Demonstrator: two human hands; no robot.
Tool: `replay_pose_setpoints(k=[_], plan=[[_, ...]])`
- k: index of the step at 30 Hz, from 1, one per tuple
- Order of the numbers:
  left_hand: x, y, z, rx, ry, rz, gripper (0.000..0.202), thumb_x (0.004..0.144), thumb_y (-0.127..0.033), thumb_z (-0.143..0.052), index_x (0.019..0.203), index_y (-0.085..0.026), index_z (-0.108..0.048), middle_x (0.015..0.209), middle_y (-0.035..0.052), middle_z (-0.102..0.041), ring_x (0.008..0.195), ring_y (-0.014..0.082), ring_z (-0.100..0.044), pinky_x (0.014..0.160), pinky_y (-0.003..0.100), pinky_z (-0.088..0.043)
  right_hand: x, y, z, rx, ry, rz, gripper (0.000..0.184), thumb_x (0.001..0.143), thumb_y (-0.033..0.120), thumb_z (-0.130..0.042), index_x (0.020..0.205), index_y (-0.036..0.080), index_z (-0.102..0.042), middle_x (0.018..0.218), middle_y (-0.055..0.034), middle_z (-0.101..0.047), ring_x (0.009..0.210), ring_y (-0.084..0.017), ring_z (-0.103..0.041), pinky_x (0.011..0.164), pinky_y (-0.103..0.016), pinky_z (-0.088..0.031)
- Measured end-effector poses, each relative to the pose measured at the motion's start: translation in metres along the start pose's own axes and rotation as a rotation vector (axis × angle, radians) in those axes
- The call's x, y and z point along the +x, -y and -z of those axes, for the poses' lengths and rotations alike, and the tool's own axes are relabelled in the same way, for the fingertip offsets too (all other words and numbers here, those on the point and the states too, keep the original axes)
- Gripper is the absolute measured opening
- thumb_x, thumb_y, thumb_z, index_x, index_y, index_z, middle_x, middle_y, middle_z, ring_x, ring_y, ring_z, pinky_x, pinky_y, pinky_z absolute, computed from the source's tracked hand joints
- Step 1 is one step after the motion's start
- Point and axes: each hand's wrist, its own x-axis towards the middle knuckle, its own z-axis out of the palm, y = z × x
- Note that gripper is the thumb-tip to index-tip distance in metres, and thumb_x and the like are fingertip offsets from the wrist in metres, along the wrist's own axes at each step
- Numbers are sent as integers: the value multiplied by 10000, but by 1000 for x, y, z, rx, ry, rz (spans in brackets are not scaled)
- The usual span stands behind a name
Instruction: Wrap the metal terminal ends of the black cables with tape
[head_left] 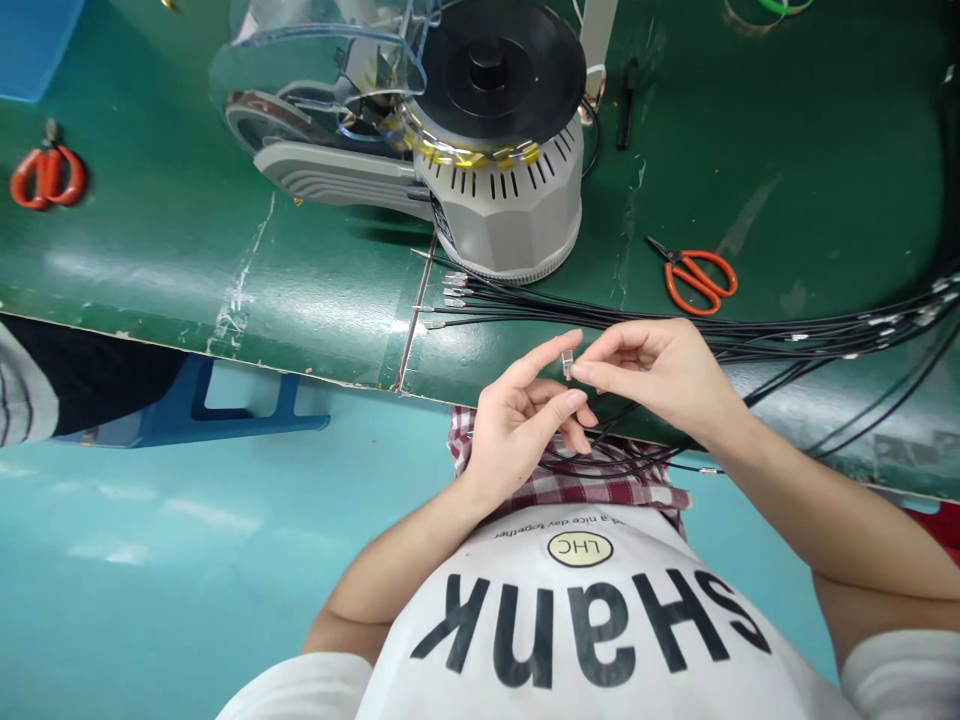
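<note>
fingers (pixel 579 372) of both hands come together on a small clear plastic connector (pixel 567 365) just above the front edge of the table, with the left hand (pixel 517 432) and right hand (pixel 652 378) meeting around it. the fingers are nearly closed: the left thumb and forefinger and the right forefinger close around the connector, which stands upright between the tips, though which pads bear on it is too small to tell. the other fingers of the left hand curl loosely toward the palm, and those of the right hand bend in a relaxed arc.

a bundle of black wires (pixel 810 335) crosses the green table (pixel 225 290) just beyond the hands, and loops of it hang past the table edge beneath them, close to the left hand. several wire ends tipped with small metal terminals (pixel 454 292) fan out near the base of a grey automatic tape dispenser (pixel 499 215) with a clear plastic guard. orange-handled scissors (pixel 697 282) lie just beside the wires, a second pair (pixel 49 177) lies well off to the left, and a black marker (pixel 626 105) lies just right of the dispenser. below the table edge are a blue stool (pixel 202 405) and teal floor (pixel 150 560); a red checked cloth (pixel 570 478) shows just past a white "shank" t-shirt (pixel 570 625).
</note>
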Motion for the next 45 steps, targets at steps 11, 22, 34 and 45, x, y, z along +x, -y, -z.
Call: replay_pose_setpoints(k=[11, 22, 34, 45], plan=[[-1, 2, 1, 41, 28, -8, 586, 912, -330, -695, 1451, -199, -504, 744, 22, -722, 520, 139, -674, 530, 255, -592, -1, -1, 1, 20, 13, -3, 206, 779, 363, -819, 789, 170, -751, 733, -29, -729, 648, -133, -647, 598, -239, -519], [0, 4, 2, 11, 41, -19, 553, 925, -308, -679, 1444, -208, -515, 750, 21, -724, 510, 133, -665, 524, 259, -594, 1, -6, 2, 67, 60, 5, 185, 811, 355, -795, 819, 175, -751, 751, -18, -723, 658, -124, -645, 615, -232, -520], [0, 6, 3, -17, 53, -15, 518, 938, -258, -664, 1433, -219, -518, 756, 19, -726, 517, 137, -680, 519, 247, -590, -1, -5, 3, 49, 62, 19, 143, 829, 316, -778, 868, 179, -773, 763, -15, -739, 668, -121, -664, 647, -230, -536], [0, 5, 1, 0, 26, -21, 530, 935, -268, -668, 1437, -210, -508, 757, 20, -730, 520, 141, -685, 522, 251, -596, -5, -5, 2, 96, 7, -3, 154, 770, 318, -829, 847, 192, -786, 813, -25, -759, 673, -123, -670, 651, -232, -555]])
